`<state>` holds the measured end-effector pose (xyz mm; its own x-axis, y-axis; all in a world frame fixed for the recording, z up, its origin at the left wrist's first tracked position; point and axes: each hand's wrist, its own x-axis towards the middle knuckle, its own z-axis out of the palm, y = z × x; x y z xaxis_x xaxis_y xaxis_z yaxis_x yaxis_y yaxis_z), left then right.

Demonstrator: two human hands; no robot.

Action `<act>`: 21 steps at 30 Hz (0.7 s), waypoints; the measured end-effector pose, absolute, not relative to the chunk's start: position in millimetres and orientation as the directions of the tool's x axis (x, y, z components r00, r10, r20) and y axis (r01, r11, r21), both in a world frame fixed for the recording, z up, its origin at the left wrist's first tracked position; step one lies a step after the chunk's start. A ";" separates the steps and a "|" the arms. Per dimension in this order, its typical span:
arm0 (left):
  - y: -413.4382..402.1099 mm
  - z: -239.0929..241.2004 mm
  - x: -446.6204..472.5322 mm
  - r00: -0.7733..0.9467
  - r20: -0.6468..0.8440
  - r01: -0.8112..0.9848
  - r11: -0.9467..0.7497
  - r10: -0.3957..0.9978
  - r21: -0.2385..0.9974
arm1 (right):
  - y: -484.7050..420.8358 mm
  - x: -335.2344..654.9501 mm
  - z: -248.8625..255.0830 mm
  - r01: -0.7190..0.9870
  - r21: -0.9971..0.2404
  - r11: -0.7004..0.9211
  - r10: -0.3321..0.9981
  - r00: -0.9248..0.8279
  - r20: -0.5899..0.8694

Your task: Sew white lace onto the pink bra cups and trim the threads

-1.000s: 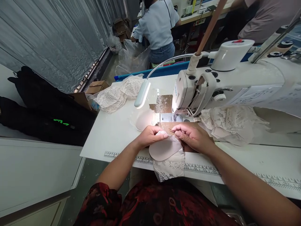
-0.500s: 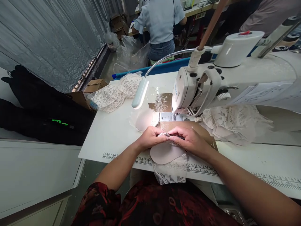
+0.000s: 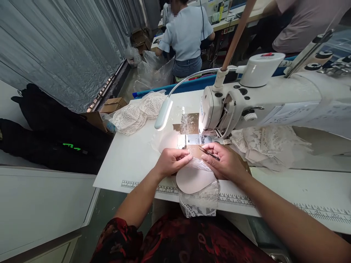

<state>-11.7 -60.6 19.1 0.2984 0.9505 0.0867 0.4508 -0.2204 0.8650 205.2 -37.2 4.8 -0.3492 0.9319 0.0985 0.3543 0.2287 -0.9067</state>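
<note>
My right hand [image 3: 226, 159] is closed round small dark thread snips [image 3: 210, 153], their tips pointing left toward the sewing machine's needle area. My left hand [image 3: 172, 160] has its fingers curled in, thumb close to the index finger. Its thumb tip lies at the lace edge of a pale bra cup [image 3: 195, 179]; whatever is between the fingers is too small to make out. This cup lies at the table's front, with its lace [image 3: 199, 204] hanging over the edge. Another pale cup [image 3: 168, 140] rests behind my left hand, left of the needle plate.
The white sewing machine [image 3: 246, 98] stands to the right, with a lamp [image 3: 163, 114] beside its head. Lace cups [image 3: 128, 118] are heaped at the back left, and more lace pieces [image 3: 270, 144] lie under the machine arm. A person [image 3: 186, 34] sits beyond the table.
My hands have moved apart, the right one carrying the snips away from the left. The cup's lace edge now shows between them. The view has shifted slightly.
</note>
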 end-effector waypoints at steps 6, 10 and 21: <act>-33.5 29.6 -24.8 0.092 0.328 0.607 -0.314 0.940 0.730 | -47.1 203.5 6.2 0.375 -0.632 0.678 0.670 -0.668 0.323; -1.4 23.0 -35.8 0.094 0.059 0.757 -0.110 0.994 0.644 | -49.7 199.1 3.6 0.272 -0.573 0.773 0.463 -0.859 0.216; -21.5 14.4 -22.8 0.170 -0.193 0.342 0.126 0.966 0.931 | -44.2 202.4 2.3 0.521 -0.668 0.532 0.752 -0.653 0.090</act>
<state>-22.8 -21.5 14.4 0.1701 0.9664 -0.1928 0.3418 0.1256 0.9313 202.4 -44.2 2.3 -0.6527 0.7522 0.0902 0.5205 0.5317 -0.6680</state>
